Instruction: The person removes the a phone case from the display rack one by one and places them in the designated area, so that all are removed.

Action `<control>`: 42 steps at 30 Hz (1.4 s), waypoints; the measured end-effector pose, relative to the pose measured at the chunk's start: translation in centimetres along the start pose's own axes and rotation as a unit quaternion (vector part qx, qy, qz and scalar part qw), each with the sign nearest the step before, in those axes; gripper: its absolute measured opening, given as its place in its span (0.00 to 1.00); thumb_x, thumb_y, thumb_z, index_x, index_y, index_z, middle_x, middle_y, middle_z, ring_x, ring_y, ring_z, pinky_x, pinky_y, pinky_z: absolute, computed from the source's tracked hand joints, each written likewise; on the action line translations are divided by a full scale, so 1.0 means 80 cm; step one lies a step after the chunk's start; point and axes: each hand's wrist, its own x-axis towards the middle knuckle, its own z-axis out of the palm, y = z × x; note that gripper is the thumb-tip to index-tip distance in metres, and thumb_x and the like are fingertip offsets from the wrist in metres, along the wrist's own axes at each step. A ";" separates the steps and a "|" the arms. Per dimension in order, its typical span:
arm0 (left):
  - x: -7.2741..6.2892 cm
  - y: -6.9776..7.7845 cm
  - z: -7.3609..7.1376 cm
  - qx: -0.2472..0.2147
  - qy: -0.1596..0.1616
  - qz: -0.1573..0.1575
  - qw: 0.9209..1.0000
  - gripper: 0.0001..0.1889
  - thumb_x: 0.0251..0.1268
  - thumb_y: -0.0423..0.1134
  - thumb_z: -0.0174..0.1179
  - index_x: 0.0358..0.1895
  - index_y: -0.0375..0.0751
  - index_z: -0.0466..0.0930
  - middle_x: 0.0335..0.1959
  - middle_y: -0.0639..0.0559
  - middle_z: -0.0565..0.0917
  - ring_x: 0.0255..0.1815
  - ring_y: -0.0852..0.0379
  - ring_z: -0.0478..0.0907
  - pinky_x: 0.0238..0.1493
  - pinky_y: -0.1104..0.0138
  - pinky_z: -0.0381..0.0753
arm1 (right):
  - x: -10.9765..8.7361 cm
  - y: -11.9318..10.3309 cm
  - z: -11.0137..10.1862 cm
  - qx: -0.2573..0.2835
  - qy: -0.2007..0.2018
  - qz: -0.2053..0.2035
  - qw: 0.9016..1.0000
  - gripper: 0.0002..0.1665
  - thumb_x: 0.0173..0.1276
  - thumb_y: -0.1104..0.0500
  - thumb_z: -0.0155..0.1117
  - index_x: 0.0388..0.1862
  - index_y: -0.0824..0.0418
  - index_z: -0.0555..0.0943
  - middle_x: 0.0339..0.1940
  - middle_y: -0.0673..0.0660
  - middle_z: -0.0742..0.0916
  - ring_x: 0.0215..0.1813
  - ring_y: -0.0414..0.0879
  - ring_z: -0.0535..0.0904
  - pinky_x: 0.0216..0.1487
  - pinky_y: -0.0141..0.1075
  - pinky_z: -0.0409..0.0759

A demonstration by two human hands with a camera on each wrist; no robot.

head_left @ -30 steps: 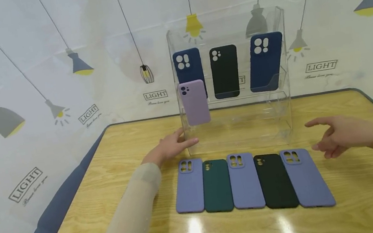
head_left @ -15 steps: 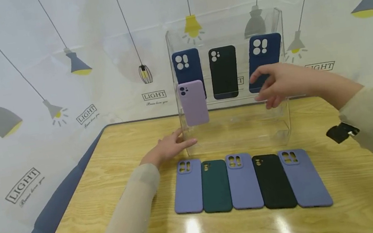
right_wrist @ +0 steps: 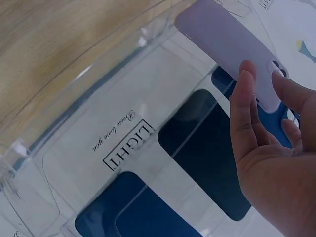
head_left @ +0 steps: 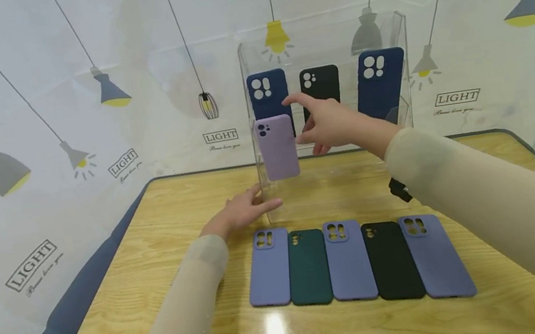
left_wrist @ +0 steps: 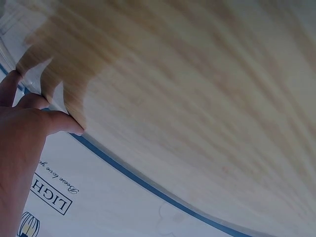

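Observation:
A clear display stand (head_left: 324, 45) stands at the table's back. On its upper tier are a navy phone case (head_left: 276, 107), a black phone case (head_left: 329, 79) and another navy phone case (head_left: 380, 93). A lilac phone case (head_left: 278, 157) leans on the tier below, at the left. My right hand (head_left: 330, 124) is just right of it, thumb and fingers apart near its upper part, also in the right wrist view, and overlaps the black case. My left hand (head_left: 240, 212) rests at the stand's lower left edge, thumb in front and fingers spread; some fingertips are hidden.
In front of the stand lies a row of phone cases: lavender (head_left: 269, 275), green (head_left: 309, 272), lavender (head_left: 352, 266), black (head_left: 394, 266) and lavender (head_left: 440, 262). The wooden table (head_left: 151, 286) meets a lamp-printed wall covering (head_left: 154, 91) at the back.
My right hand has risen from the table's right side, crossed in front of the right navy case and moved left to the lilac case. The left hand has stayed at the stand.

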 end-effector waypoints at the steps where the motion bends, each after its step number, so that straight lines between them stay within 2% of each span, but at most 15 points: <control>1: 0.000 0.000 0.000 0.000 0.000 0.000 1.000 0.52 0.69 0.80 0.51 0.89 0.61 0.46 0.82 0.44 0.71 0.90 0.38 0.50 0.87 0.32 0.30 | 0.002 -0.001 0.004 -0.003 0.000 0.001 1.000 0.51 0.78 0.57 0.68 0.88 0.37 0.50 0.61 0.65 0.88 0.32 0.50 0.91 0.38 0.42 0.92; 9: 0.000 0.002 0.001 -0.001 -0.001 0.002 1.000 0.52 0.69 0.80 0.52 0.89 0.60 0.47 0.82 0.43 0.71 0.90 0.38 0.51 0.86 0.32 0.30 | 0.009 -0.003 0.030 -0.002 0.012 0.010 1.000 0.46 0.80 0.59 0.66 0.86 0.39 0.53 0.58 0.63 0.90 0.33 0.52 0.90 0.38 0.41 0.91; 14: 0.001 0.001 0.001 -0.003 0.004 0.002 1.000 0.54 0.67 0.81 0.51 0.89 0.59 0.48 0.82 0.43 0.71 0.90 0.39 0.52 0.87 0.32 0.31 | 0.009 0.000 0.045 -0.014 0.041 -0.005 0.999 0.43 0.81 0.62 0.62 0.85 0.41 0.53 0.55 0.62 0.90 0.33 0.53 0.89 0.34 0.39 0.87; 19: 0.002 0.000 0.002 0.003 0.001 0.006 1.000 0.55 0.68 0.81 0.50 0.89 0.57 0.45 0.82 0.44 0.70 0.90 0.39 0.50 0.86 0.31 0.28 | 0.010 0.010 0.064 -0.037 0.077 -0.014 0.996 0.44 0.82 0.63 0.60 0.87 0.42 0.51 0.53 0.62 0.91 0.32 0.52 0.88 0.32 0.40 0.81; 25: -0.001 0.002 0.001 0.004 -0.002 0.002 1.000 0.57 0.66 0.83 0.50 0.89 0.55 0.44 0.82 0.44 0.70 0.90 0.40 0.49 0.86 0.32 0.27 | 0.011 0.016 0.081 -0.065 0.122 -0.043 0.989 0.46 0.80 0.60 0.65 0.86 0.45 0.52 0.44 0.62 0.91 0.27 0.49 0.87 0.30 0.39 0.82; 29: -0.002 0.002 0.000 0.002 -0.004 -0.002 1.000 0.58 0.64 0.85 0.49 0.89 0.56 0.44 0.83 0.44 0.70 0.90 0.40 0.49 0.86 0.32 0.27 | 0.012 0.017 0.086 -0.072 0.137 -0.044 0.987 0.46 0.80 0.60 0.65 0.86 0.44 0.52 0.42 0.61 0.91 0.26 0.48 0.86 0.29 0.39 0.81; 37: -0.002 0.002 -0.001 -0.002 -0.008 -0.003 1.000 0.57 0.65 0.84 0.50 0.89 0.57 0.44 0.83 0.43 0.69 0.90 0.39 0.49 0.86 0.32 0.27 | 0.016 0.021 0.094 -0.090 0.168 -0.059 0.980 0.43 0.81 0.62 0.64 0.85 0.46 0.54 0.40 0.63 0.90 0.29 0.51 0.87 0.30 0.39 0.81; 42: -0.001 0.001 0.000 -0.004 -0.004 -0.002 1.000 0.57 0.65 0.84 0.50 0.89 0.59 0.44 0.82 0.43 0.70 0.90 0.37 0.50 0.86 0.33 0.27 | 0.015 0.027 0.097 -0.096 0.186 -0.087 0.974 0.41 0.80 0.65 0.64 0.84 0.50 0.57 0.46 0.65 0.92 0.39 0.54 0.92 0.36 0.42 0.87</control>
